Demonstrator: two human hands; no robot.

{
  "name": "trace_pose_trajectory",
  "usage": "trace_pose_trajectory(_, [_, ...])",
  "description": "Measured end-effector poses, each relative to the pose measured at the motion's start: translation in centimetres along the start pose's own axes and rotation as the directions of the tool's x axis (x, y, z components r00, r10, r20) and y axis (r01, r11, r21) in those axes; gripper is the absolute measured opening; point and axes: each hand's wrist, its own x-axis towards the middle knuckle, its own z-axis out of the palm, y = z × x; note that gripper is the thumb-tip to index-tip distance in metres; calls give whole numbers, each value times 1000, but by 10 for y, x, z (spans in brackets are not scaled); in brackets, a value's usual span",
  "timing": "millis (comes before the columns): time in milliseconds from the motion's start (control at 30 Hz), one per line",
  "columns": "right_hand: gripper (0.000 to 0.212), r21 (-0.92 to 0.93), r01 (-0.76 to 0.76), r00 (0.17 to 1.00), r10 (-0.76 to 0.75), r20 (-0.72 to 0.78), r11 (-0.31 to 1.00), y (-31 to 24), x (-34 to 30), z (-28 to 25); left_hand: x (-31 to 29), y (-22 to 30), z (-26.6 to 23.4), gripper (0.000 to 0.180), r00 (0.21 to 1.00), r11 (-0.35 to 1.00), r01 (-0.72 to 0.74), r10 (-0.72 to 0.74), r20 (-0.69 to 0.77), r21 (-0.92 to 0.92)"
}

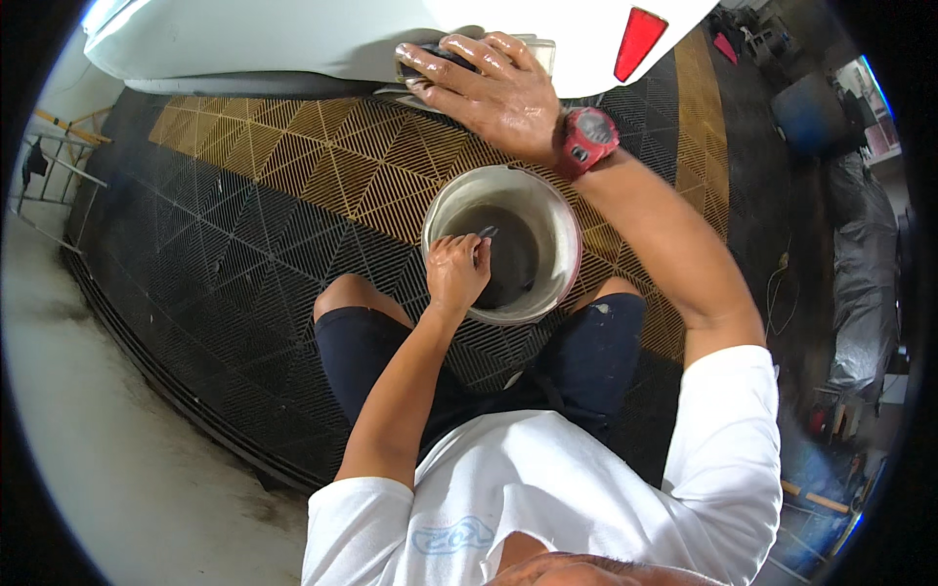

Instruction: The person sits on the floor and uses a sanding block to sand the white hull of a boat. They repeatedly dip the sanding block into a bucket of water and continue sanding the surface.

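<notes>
My left hand is over the near left part of a white bucket that holds murky grey water. Its fingers are curled together, with a small greyish bit showing at the tips; what they grip is too small to name. Wet and stretched out, my right hand lies flat against the lower edge of a white car body panel. Its fingers are slightly apart over a dark, pale-edged rectangular area, partly hidden beneath them. A red watch is on that wrist.
A red reflector sits on the panel, right of my hand. Black and yellow slatted floor tiles spread below. My knees flank the bucket. A metal frame stands at the left wall; a grey-covered object and a blue container are at right.
</notes>
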Motion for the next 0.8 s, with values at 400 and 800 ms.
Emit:
trace_pose_trajectory(400, [52,239,-829,315,68,947,505,-157,-234,163,10,7,-2,20,998,998,61,-62,-1,-25])
trace_pose_trajectory(800, [51,-129,-842,-136,25,990,523,-208,-231,184,4,5,-6,18,990,990,138,-138,3,-11])
